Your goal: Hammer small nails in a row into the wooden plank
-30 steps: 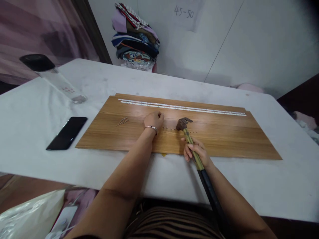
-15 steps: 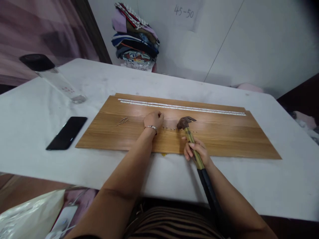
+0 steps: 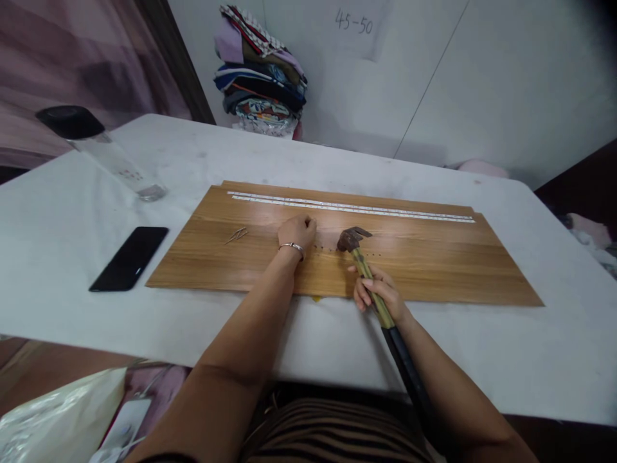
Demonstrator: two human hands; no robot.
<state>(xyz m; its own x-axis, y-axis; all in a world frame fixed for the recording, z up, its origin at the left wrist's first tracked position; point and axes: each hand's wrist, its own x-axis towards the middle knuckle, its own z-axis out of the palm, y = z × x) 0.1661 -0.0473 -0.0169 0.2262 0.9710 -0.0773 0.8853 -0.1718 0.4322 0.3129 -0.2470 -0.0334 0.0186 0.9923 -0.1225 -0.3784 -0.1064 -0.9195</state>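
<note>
My right hand [image 3: 378, 292] is wrapped round the handle of a claw hammer [image 3: 362, 260], whose rusty head is over the wooden board [image 3: 448, 263]. Left of the hammer head, my left hand [image 3: 296, 233] rests on the board with its fingers curled closed. Whether anything is in those fingers is hidden. A row of small dark spots, like nail heads or holes, runs along the board between and beyond my hands. Several loose nails [image 3: 236, 235] lie in a small heap on the board to the left of my left hand.
Two white measuring strips [image 3: 347, 208] run along the board's far side. On the white table [image 3: 202, 341] a black phone [image 3: 130, 258] lies left of the board, with a clear bottle [image 3: 116, 161] behind it. Folded clothes [image 3: 263, 71] are stacked against the wall.
The hammer head has shifted slightly left, toward my left hand, with my right hand moving along a little. My left hand stays in place.
</note>
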